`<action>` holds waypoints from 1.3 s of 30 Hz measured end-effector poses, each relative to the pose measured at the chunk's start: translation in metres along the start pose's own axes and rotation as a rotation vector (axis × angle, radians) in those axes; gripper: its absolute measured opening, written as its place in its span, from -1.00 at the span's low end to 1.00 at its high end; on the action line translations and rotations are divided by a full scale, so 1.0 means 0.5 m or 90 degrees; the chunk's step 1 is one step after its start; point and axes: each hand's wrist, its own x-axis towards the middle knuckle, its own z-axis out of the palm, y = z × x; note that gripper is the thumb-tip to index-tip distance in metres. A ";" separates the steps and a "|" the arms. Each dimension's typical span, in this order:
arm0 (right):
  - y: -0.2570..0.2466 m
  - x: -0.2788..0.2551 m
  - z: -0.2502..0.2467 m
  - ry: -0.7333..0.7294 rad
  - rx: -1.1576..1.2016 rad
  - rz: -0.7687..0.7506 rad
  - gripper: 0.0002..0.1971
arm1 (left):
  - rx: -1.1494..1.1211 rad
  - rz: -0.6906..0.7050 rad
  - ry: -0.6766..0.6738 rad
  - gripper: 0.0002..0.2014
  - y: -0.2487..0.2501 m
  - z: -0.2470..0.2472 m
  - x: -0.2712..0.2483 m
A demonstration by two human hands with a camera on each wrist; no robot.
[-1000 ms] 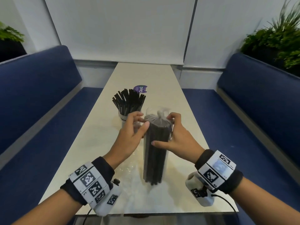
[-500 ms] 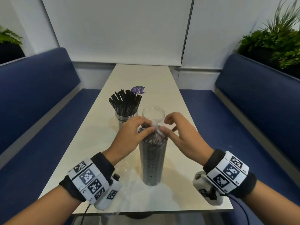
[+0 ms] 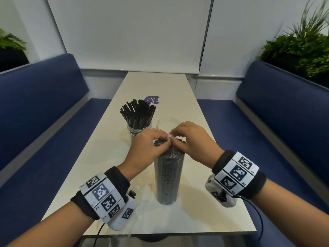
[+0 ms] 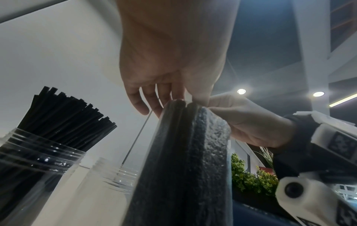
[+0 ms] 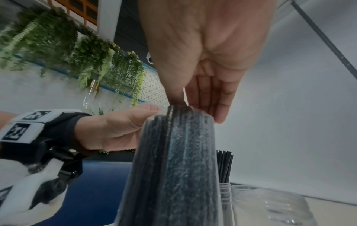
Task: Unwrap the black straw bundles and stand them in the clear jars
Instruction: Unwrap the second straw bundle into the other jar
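Past the full jar (image 3: 138,128) at left, the left hand (image 3: 145,148) and right hand (image 3: 193,139) both pinch the tied wrapper atop the upright straw bundle (image 3: 168,177) on the table (image 3: 110,154); untying's underway, then into the empty jar (image 3: 166,124).

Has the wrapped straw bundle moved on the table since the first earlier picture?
Cannot tell: the head camera moved too. The bundle stands upright in front of the empty jar, both hands at its top, much as before.
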 end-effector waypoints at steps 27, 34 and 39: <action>0.005 0.044 -0.016 -0.139 0.260 0.206 -0.80 | 0.149 0.189 -0.019 -0.79 -0.023 -0.027 0.013; 0.001 0.048 -0.011 -0.122 0.254 0.174 -0.82 | 0.142 0.151 0.011 -0.78 -0.016 -0.024 0.016; 0.031 0.040 -0.017 -0.082 0.251 0.215 -0.87 | -0.076 -0.028 0.087 -0.70 -0.033 -0.044 0.017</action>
